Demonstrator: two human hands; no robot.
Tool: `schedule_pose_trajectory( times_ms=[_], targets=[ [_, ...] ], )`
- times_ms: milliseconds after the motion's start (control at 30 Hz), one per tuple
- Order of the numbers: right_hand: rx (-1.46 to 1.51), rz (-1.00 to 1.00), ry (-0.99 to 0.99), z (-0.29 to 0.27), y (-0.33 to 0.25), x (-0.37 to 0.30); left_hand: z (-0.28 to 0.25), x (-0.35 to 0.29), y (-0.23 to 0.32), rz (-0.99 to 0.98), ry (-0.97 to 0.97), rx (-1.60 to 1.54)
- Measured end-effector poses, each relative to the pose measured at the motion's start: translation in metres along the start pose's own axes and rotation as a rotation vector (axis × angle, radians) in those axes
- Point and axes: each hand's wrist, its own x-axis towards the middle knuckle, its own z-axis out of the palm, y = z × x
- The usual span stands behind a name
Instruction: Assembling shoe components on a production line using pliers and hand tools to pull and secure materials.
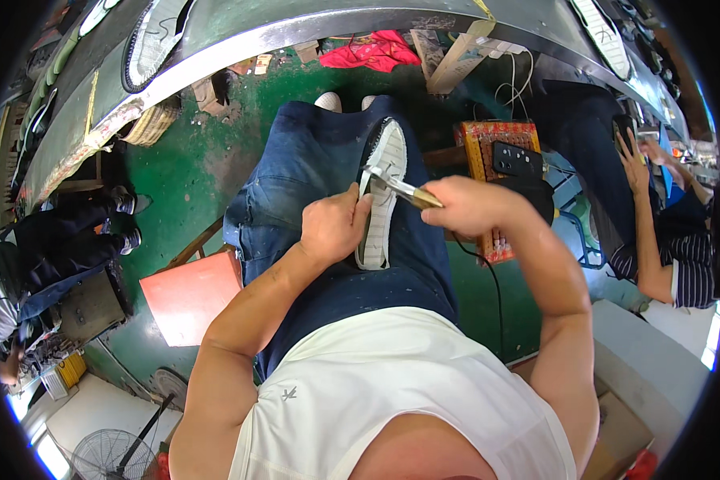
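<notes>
Across my lap lies a shoe [386, 160], bottom side up, with a pale striped underside and a dark edge at its toe. My left hand [332, 226] is closed on the shoe's left side, with the thumb pressed along the edge. In my right hand [466, 205] is a silver-headed hand tool [400, 189] with a yellowish handle; I cannot tell if it is pincers or a hammer. Its head rests over the middle of the shoe, close to my left fingertips.
Ahead runs a metal-edged bench [296, 38] carrying more shoes [156, 44]. A black phone [518, 158] lies on a red patterned stool [478, 152] at my right. A pink board [194, 298] stands at my left. People sit on both sides; a fan [114, 456] is behind left.
</notes>
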Motion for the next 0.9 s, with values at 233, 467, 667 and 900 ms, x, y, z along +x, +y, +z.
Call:
schedule_pose_trajectory(
  times_ms=[233, 467, 667, 900],
  targets=[
    [-0.193, -0.124, 0.296, 0.034, 0.013, 0.033, 0.036, 0.029, -0.050, -0.712, -0.363, -1.686],
    [0.300, -0.094, 0.506, 0.113, 0.037, 0.063, 0.037, 0.035, -0.062, -0.514, -0.230, -1.369],
    [-0.184, -0.294, 0.758, 0.076, 0.049, 0.052, 0.035, 0.038, -0.040, -0.511, -0.149, -1.258],
    [0.809, 0.045, 0.192, 0.087, 0.054, 0.067, 0.046, 0.040, -0.050, 0.036, 0.039, -0.454]
  ],
)
